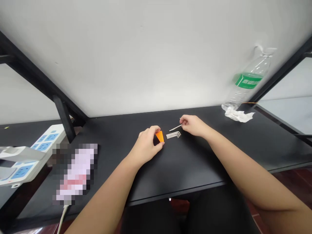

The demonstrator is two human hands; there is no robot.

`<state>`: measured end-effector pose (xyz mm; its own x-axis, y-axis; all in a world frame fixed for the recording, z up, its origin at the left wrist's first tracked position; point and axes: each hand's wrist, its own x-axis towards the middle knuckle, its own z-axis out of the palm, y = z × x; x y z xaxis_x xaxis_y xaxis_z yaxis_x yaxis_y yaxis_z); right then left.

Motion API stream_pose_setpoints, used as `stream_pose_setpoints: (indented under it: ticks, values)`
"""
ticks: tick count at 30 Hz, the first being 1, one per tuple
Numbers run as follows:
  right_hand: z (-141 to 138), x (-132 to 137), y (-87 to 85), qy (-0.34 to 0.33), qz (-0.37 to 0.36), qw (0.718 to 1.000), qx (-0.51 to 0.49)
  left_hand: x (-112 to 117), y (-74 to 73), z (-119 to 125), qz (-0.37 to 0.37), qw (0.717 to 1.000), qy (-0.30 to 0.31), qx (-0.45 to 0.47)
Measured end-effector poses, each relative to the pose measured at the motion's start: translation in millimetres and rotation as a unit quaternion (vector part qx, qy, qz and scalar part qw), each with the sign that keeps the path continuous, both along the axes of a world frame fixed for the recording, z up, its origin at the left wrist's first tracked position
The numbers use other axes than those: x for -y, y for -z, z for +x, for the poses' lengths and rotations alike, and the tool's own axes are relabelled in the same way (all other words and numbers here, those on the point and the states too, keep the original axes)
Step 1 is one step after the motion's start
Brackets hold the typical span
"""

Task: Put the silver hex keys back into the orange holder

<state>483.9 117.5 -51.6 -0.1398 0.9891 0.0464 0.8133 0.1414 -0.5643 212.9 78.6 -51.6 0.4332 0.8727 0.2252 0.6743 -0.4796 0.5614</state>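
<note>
I stood near and watched the two hands over the black table (185,172). The left hand (145,146) had its thumb and fingers clamped on a small orange piece (160,136), one at each edge of it. The right hand (193,125) pinched one thin metal rod (175,128) near its end, with the fingertips together; the rod pointed toward the left hand. Just below this rod, between the two hands, a row of bent metal keys (174,134) lay side by side on the table, and neither hand seemed to hold them. Whether the tip of the rod touched the table, I could not tell.

In my judgement, the step in hand was to handle this single rod apart from the others. The next move called, I think, for a fine pinch and a steady left grip, with care not to disturb the row.
</note>
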Motion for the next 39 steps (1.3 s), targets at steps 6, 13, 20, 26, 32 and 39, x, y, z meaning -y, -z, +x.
stream_pose_setpoints:
  ticks: [6,13,20,26,32,39]
  values:
    - [-7.4,9.0,-7.7,-0.113,0.128,0.978,-0.117,0.0,2.2,-1.9,-0.018,0.998,-0.022,0.05]
    - [-14.8,18.8,-13.3,-0.191,0.207,0.956,-0.086,0.8,-0.1,-2.8,-0.033,0.995,-0.028,0.093]
    - [-11.5,25.6,-23.4,-0.229,0.238,0.943,-0.036,2.6,-1.9,-3.4,-0.054,0.991,-0.006,0.119]
    - [-7.1,27.6,-24.1,-0.248,0.305,0.919,0.037,3.4,-4.0,-5.1,-0.058,0.989,0.03,0.131]
    - [-13.7,29.7,-20.6,-0.267,0.305,0.912,0.069,6.2,-6.1,-3.8,-0.087,0.979,0.062,0.174]
    - [-41.3,35.6,-8.6,-0.329,0.209,0.921,-0.023,7.8,-3.6,-0.6,-0.106,0.969,0.083,0.209]
